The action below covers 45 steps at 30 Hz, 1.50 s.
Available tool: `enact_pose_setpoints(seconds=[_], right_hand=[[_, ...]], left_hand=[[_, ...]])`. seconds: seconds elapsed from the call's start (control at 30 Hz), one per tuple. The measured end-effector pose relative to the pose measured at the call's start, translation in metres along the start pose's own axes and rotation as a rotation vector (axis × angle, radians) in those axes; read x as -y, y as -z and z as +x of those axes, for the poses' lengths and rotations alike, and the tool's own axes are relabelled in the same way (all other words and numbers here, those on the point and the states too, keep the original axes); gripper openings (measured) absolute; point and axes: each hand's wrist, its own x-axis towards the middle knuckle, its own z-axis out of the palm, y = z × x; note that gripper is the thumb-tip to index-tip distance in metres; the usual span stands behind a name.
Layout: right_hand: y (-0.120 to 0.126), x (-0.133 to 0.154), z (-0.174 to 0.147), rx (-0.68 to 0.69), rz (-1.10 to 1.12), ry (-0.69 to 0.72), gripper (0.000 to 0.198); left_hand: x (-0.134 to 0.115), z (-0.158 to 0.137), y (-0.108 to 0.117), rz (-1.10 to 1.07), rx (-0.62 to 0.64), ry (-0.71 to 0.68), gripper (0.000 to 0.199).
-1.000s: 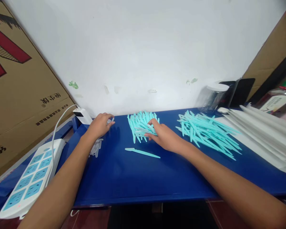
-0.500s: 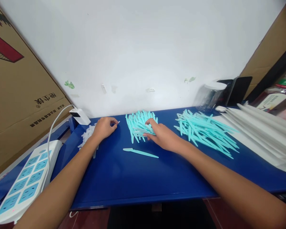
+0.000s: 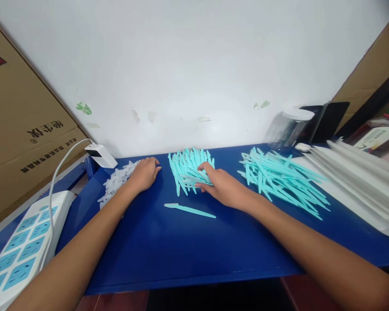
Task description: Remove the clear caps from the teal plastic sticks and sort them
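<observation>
Since the earliest frame, the left hand has shifted right, baring more of the heap of small, frosted translucent plastic pieces beside it; the right hand keeps nearly its place. Its thumb and fingers are closed around a bunch of slim turquoise plastic sticks, at the front of a close-packed turquoise pile. The left fingers are curled in, nearly together; whether they pinch one of the small pieces I cannot tell.

Each stick looks light, stiff and smooth, so a bunch would probably slide and fan out if squeezed unevenly. Thin tapered ends might bend or snap; the thicker middle seems the better place to hold. The frosted pieces look lighter still, suited to a fingertip pinch.

Nearer the person, one loose turquoise stick lies flat, apart from the pile. A tangled turquoise heap spreads to the right.

All this rests on a glossy blue tabletop, slick-looking, against a scuffed white wall. At right are a clear jar with a white lid and stacked white sheets; at left, a white power strip with blue sockets and a brown cardboard box.
</observation>
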Motion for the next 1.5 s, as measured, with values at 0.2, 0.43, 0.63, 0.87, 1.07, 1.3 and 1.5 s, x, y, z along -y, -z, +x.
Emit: enact_pose_setpoints(seconds=[0.2,0.43,0.63,0.87,1.07,1.3,1.5], right_hand=[[0.0,0.001,0.0,-0.007,-0.002,0.018,0.036],[0.001,-0.002,0.001,-0.018,0.029,-0.004,0.038],[0.001,-0.002,0.0,-0.025,0.054,0.028,0.039],[0.002,-0.002,0.0,0.021,0.072,0.007,0.042],[0.004,-0.001,-0.002,0.072,0.099,-0.024,0.046],[0.005,-0.001,-0.003,0.099,0.11,-0.023,0.047],[0.008,0.002,-0.004,0.105,0.103,-0.013,0.048]], left_hand=[[-0.007,-0.007,0.002,-0.057,-0.012,-0.068,0.039],[-0.03,-0.009,0.025,-0.685,-0.167,0.051,0.038],[-0.057,-0.017,0.033,-1.208,-0.165,0.155,0.045],[-0.073,-0.026,0.039,-1.212,-0.134,0.067,0.038],[-0.08,-0.032,0.048,-0.982,-0.336,-0.024,0.032],[-0.088,-0.036,0.055,-0.916,-0.315,-0.059,0.03],[-0.082,-0.035,0.059,-0.905,-0.309,-0.042,0.035]])
